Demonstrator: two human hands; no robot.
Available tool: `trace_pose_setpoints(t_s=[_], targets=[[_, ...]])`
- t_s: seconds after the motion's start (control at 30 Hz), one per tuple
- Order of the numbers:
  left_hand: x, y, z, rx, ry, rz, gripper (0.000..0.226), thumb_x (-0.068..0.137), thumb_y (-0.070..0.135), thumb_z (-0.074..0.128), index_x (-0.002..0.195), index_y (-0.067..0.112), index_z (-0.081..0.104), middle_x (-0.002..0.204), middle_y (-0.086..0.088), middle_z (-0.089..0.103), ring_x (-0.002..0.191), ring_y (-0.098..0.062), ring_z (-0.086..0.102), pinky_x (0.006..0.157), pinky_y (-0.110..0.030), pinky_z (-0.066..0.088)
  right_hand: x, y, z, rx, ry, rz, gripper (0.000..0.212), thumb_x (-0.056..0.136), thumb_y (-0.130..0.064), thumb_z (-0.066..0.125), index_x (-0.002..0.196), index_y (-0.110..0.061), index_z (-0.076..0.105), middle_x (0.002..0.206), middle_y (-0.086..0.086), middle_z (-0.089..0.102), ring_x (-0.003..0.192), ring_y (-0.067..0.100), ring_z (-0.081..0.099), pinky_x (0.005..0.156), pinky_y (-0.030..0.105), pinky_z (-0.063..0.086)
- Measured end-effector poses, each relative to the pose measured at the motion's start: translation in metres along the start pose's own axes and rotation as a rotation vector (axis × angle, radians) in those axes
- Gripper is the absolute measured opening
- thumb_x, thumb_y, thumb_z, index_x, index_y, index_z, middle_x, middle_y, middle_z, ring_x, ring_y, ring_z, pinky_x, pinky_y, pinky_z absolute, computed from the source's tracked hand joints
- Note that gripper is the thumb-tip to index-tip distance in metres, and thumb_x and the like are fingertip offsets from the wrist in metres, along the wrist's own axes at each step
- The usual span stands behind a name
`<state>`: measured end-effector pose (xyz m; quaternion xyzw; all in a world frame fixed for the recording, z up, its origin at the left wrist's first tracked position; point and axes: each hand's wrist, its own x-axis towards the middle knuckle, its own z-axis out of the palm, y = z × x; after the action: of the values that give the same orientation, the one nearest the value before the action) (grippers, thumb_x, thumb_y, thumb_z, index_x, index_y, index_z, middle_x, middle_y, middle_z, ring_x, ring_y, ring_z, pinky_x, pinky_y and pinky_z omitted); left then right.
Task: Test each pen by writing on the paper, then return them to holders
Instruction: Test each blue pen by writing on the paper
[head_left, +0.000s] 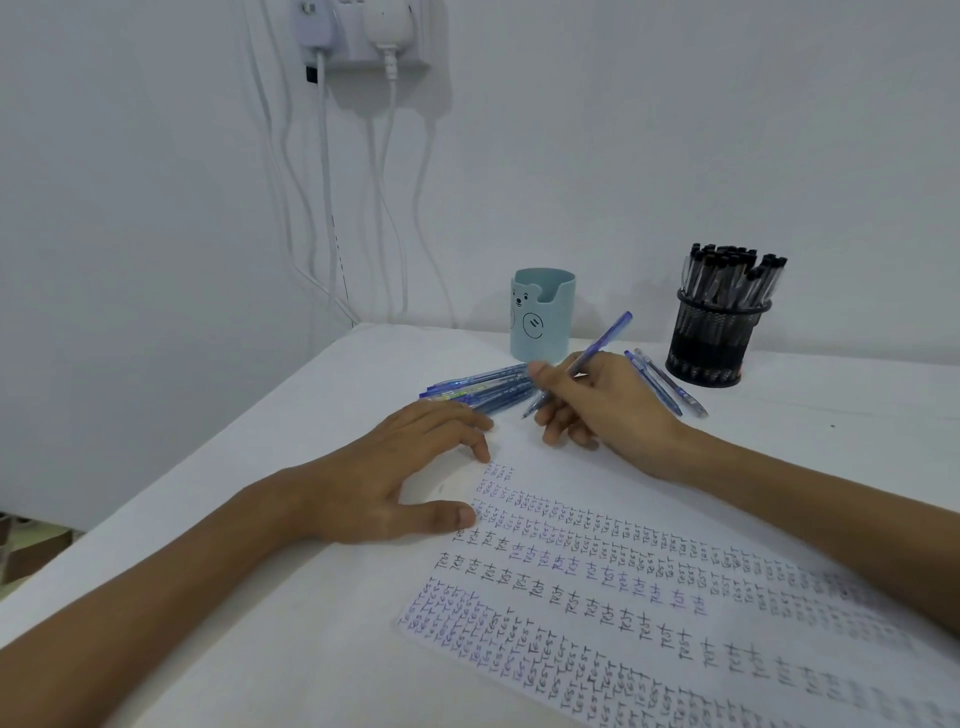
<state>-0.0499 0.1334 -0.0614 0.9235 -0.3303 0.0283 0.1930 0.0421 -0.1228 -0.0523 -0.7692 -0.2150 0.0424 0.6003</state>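
Observation:
My right hand (602, 402) grips a blue pen (605, 340), its tip pointing down-left just above the top of the paper (597, 587), which is covered with rows of written "test". My left hand (415, 467) rests flat on the paper's upper left corner, fingers spread. A bundle of blue pens (485, 387) lies on the table behind my left hand. Two more pens (667, 382) lie to the right of my right hand. A light-blue bear pen holder (543, 314) stands behind, and a black mesh holder (714, 338) full of black-capped pens stands at the back right.
The white table (311, 415) meets a white wall at the back and ends at an edge on the left. A power strip (363, 36) with chargers hangs on the wall, white cables dropping behind the table's back left corner.

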Motion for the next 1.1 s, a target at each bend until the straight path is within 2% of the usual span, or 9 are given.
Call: trace_pose_setpoints(t_s=[0.07, 0.17, 0.3, 0.43, 0.57, 0.67, 0.9, 1.1], targets=[[0.001, -0.001, 0.001, -0.008, 0.005, 0.006, 0.046, 0.097, 0.056, 0.065, 0.136, 0.035, 0.052, 0.156, 0.021, 0.037, 0.154, -0.012, 0.025, 0.124, -0.041, 0.028, -0.005, 0.001, 0.004, -0.005, -0.059, 0.015, 0.033, 0.096, -0.036, 0.069, 0.094, -0.003, 0.066, 0.074, 0.014, 0.072, 0.060, 0.030, 0.060, 0.042, 0.028, 0.038], [0.002, -0.001, 0.001, -0.015, 0.003, 0.004, 0.047, 0.096, 0.058, 0.063, 0.136, 0.035, 0.052, 0.156, 0.021, 0.038, 0.153, -0.011, 0.026, 0.123, -0.043, 0.030, -0.013, -0.003, 0.008, 0.083, -0.141, 0.037, 0.036, 0.099, -0.031, 0.064, 0.105, 0.004, 0.062, 0.075, 0.016, 0.071, 0.059, 0.028, 0.063, 0.042, 0.027, 0.040], [0.001, -0.001, 0.001, -0.022, 0.001, 0.009, 0.046, 0.096, 0.054, 0.065, 0.136, 0.034, 0.052, 0.156, 0.021, 0.038, 0.153, -0.012, 0.026, 0.123, -0.041, 0.030, -0.020, -0.009, 0.010, -0.027, -0.181, 0.019, 0.026, 0.098, -0.017, 0.066, 0.096, 0.009, 0.063, 0.074, 0.015, 0.072, 0.053, 0.018, 0.060, 0.042, 0.025, 0.040], [0.002, -0.001, 0.001, -0.023, 0.006, 0.015, 0.045, 0.096, 0.052, 0.066, 0.135, 0.034, 0.052, 0.155, 0.020, 0.039, 0.153, -0.013, 0.026, 0.123, -0.039, 0.029, -0.024, -0.009, 0.013, -0.155, -0.205, -0.021, 0.013, 0.091, -0.009, 0.066, 0.087, 0.003, 0.064, 0.068, 0.012, 0.071, 0.052, 0.014, 0.056, 0.053, 0.027, 0.046], [0.002, -0.001, 0.000, -0.021, 0.006, 0.028, 0.044, 0.097, 0.048, 0.068, 0.135, 0.031, 0.053, 0.154, 0.018, 0.040, 0.152, -0.010, 0.027, 0.122, -0.032, 0.026, -0.029, -0.009, 0.016, -0.218, -0.236, -0.098, 0.009, 0.086, -0.008, 0.068, 0.078, -0.004, 0.067, 0.065, 0.011, 0.070, 0.060, 0.015, 0.059, 0.063, 0.031, 0.048], [0.003, -0.001, 0.000, -0.003, 0.006, 0.047, 0.042, 0.098, 0.046, 0.068, 0.135, 0.032, 0.055, 0.155, 0.016, 0.040, 0.152, -0.011, 0.026, 0.122, -0.029, 0.024, -0.030, -0.008, 0.016, -0.210, -0.240, -0.117, 0.009, 0.087, -0.006, 0.069, 0.078, -0.006, 0.067, 0.063, 0.009, 0.068, 0.059, 0.014, 0.058, 0.062, 0.030, 0.047], [0.002, -0.001, 0.001, -0.008, 0.003, 0.037, 0.043, 0.098, 0.046, 0.068, 0.135, 0.030, 0.055, 0.155, 0.017, 0.039, 0.151, -0.011, 0.026, 0.122, -0.029, 0.024, -0.031, -0.008, 0.016, -0.200, -0.260, -0.109, 0.011, 0.090, -0.004, 0.068, 0.079, -0.002, 0.067, 0.059, 0.003, 0.064, 0.053, 0.007, 0.052, 0.056, 0.020, 0.041], [0.002, -0.001, 0.001, -0.009, 0.001, 0.042, 0.042, 0.098, 0.047, 0.067, 0.135, 0.032, 0.055, 0.155, 0.016, 0.039, 0.152, -0.012, 0.026, 0.123, -0.036, 0.026, -0.032, -0.009, 0.016, -0.210, -0.275, -0.118, 0.014, 0.091, -0.006, 0.068, 0.077, -0.005, 0.068, 0.061, 0.006, 0.066, 0.057, 0.010, 0.055, 0.061, 0.025, 0.046]])
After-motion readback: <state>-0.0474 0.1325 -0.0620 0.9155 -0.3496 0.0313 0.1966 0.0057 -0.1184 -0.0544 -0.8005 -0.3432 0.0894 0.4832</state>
